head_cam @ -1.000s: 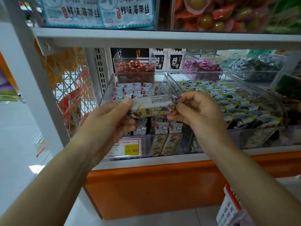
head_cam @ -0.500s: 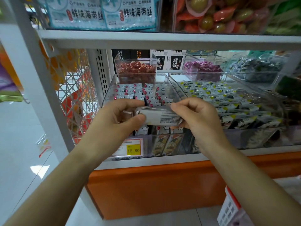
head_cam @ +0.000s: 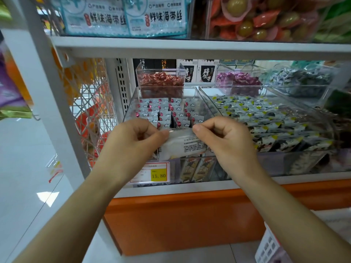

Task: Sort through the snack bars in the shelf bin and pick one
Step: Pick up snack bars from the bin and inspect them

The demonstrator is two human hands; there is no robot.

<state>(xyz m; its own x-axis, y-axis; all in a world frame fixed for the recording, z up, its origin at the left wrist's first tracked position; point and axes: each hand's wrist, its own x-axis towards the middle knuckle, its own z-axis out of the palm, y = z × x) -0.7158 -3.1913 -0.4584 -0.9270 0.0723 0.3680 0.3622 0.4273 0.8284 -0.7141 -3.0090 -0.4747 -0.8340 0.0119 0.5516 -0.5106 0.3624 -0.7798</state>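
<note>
I get bright, even light, dimmer under the upper shelf (head_cam: pixel 190 47). A white glare patch sits on the floor (head_cam: pixel 45 198) at left. Frame edges bow; the snack bar (head_cam: pixel 182 145) print looks soft.

I see my left hand (head_cam: pixel 133 143) and right hand (head_cam: pixel 224 141) each pinching one end of a white snack bar (head_cam: pixel 182 144), held in front of the clear shelf bin (head_cam: pixel 133 103) above a price tag (head_cam: pixel 152 172).

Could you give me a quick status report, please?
Left hand and right hand both pinch one snack bar. Clear bin behind it. Nothing blocking.
</note>
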